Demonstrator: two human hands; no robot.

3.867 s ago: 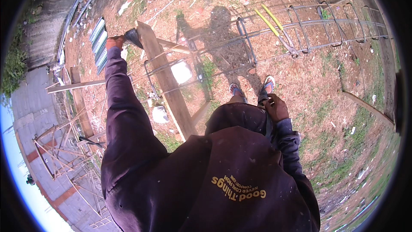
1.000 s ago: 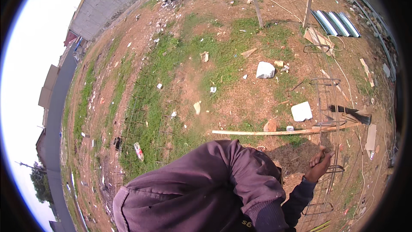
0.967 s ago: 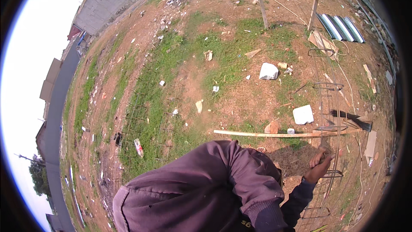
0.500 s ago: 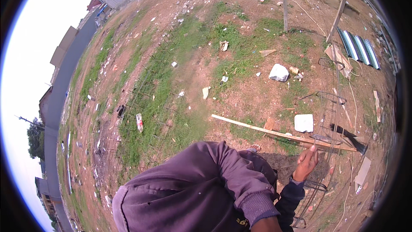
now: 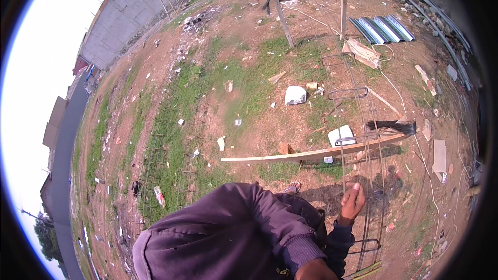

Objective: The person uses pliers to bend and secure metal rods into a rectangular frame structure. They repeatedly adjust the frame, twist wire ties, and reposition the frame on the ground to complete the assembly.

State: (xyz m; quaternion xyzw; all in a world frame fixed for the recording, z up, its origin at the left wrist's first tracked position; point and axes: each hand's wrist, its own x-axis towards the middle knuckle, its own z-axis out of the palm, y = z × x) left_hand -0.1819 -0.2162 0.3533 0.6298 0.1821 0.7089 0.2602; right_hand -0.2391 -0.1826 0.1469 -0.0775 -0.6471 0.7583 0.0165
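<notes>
My right hand [image 5: 352,201], in a dark sleeve, is raised beside long steel rods with bent stirrups, a rebar cage [image 5: 367,176]. Its fingers are curled closed, and what they hold, if anything, is hidden. Of my left arm, the purple sleeve [image 5: 298,238] and a bit of bare forearm show; the left hand is out of the frame below. Past the right hand a long wooden plank [image 5: 290,156] lies crosswise under the rods. A bundle of thin black wire [image 5: 397,126] rests on the plank's right end.
Two whitish blocks [image 5: 295,95] lie beyond the plank. Corrugated metal sheets [image 5: 382,29] are at the far right, near wooden posts [image 5: 343,5]. More rebar mesh [image 5: 161,161] lies in grass on the left. A cardboard piece [image 5: 439,155] is at right; litter is scattered around.
My view has turned right, so the ground objects sit further left. My right hand has drawn back from the plank toward me, its fingers still curled.
</notes>
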